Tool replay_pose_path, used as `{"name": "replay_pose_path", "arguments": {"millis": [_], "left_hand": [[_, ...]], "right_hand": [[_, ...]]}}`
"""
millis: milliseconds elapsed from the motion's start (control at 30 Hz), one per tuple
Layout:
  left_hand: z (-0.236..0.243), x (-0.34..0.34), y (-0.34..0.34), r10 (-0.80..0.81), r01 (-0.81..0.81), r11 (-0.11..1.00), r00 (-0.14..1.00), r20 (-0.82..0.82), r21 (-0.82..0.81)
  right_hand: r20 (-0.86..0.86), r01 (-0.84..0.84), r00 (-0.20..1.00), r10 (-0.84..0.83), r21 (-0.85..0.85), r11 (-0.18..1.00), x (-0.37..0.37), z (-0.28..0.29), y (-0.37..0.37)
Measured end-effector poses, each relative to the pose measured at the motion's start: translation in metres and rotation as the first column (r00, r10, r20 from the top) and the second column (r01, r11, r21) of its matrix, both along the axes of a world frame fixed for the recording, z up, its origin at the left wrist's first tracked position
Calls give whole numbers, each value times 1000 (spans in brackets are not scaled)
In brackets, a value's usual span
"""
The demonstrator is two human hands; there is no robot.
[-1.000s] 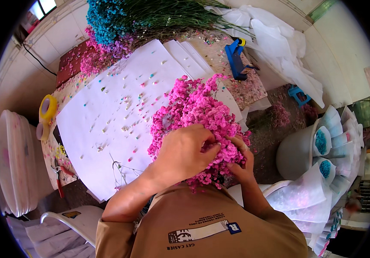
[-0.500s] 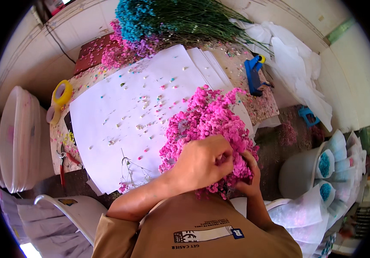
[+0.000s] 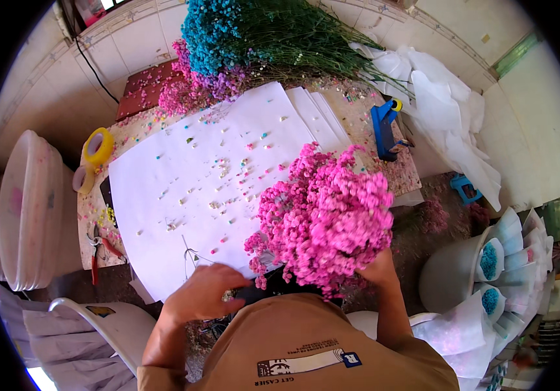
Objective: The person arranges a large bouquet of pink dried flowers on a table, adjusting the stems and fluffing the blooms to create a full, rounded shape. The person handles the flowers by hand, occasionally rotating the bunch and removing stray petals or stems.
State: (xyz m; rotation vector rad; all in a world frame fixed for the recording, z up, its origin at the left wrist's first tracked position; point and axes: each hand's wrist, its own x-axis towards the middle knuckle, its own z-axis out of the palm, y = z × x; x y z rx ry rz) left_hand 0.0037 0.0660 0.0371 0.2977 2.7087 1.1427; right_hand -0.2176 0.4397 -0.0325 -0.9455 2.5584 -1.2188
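Bunch [image 3: 325, 225], pink, one: leaning in front of the person's torso, its blooms covering the paper's lower right edge.

Right hand [image 3: 376, 267]: clamping on the bunch from below and the right; the blooms are hiding most of its fingers.

Left hand [image 3: 210, 293]: holding nothing visible, its fingers loosely curling, thumb standing off. It is hovering at the paper's lower edge, just beside a thin sprig [image 3: 190, 253]. The two hands are staying well apart, the bunch filling the space between.

Paper [image 3: 156, 195], white sheets: lying in a stack across the table [image 3: 91, 221]; loose florets [image 3: 223, 168] in white, pink and blue are dotting the top sheet.

Left side of table: two rolls of tape [image 3: 99, 146], yellow and paler, resting edge to edge; red-handled pruners [image 3: 101, 246] lying near the corner.

Far side: blue flowers [image 3: 211, 36], pink and purple ones beside them, lying with green stems [image 3: 299, 42] pointing right.

Right side: a blue dispenser [image 3: 384, 130] standing near the edge; white wrap [image 3: 439, 98] draping beyond.

Floor, right: a grey bucket [image 3: 446, 277] holding wrapped bouquets [image 3: 488, 260]; a blue stool [image 3: 465, 188] standing behind.
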Motion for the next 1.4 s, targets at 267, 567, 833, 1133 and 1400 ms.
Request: {"name": "replay_pose_path", "arguments": {"millis": [267, 567, 833, 1133, 1400], "left_hand": [[14, -190, -20, 448, -376, 770, 894, -18, 515], [-20, -302, -31, 26, -80, 929, 988, 153, 361], [-7, -284, -34, -5, -9, 991, 994, 108, 130], [-28, -277, -22, 131, -99, 965, 984, -122, 242], [-31, -232, -25, 476, -369, 662, 880, 15, 652]], "right_hand": [[-123, -30, 992, 34, 34, 999, 42, 9, -23], [-135, -92, 988, 80, -84, 992, 40, 27, -34], [-90, -116, 990, 105, -117, 986, 33, 25, -33], [-87, -117, 990, 108, -104, 988, 33, 25, -30], [-51, -105, 994, 98, -153, 983, 31, 17, -28]]}}
